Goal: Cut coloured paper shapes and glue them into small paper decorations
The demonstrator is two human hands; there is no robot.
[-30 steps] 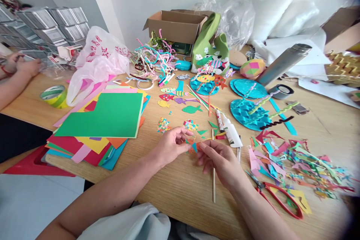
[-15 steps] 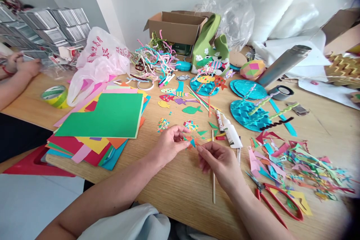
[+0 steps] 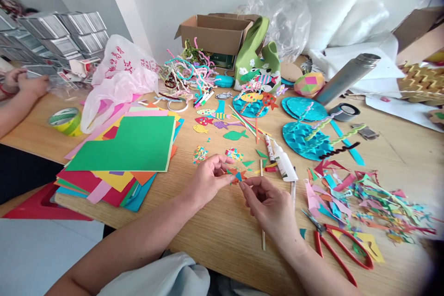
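Observation:
My left hand is closed in a pinch on a small orange paper cut-out, whose outline is partly covered by my fingers. A little blue paper triangle lies against the orange piece, by my left thumb tip. My right hand pinches the lower tip of that triangle between thumb and forefinger. Under my right hand runs a thin wooden stick. Just beyond my hands are two heaps of tiny paper bits, green paper scraps and a white glue bottle.
Coloured paper sheets are stacked at left. Red-handled pliers-like cutters and paper scraps lie at right. Paper fish, blue woven discs and a steel flask stand farther back. Another person's hands are at far left.
My right hand has shifted slightly left, bringing its fingertips up against the blue triangle at the orange cut-out. My left hand stays nearly in place. The view has moved a little.

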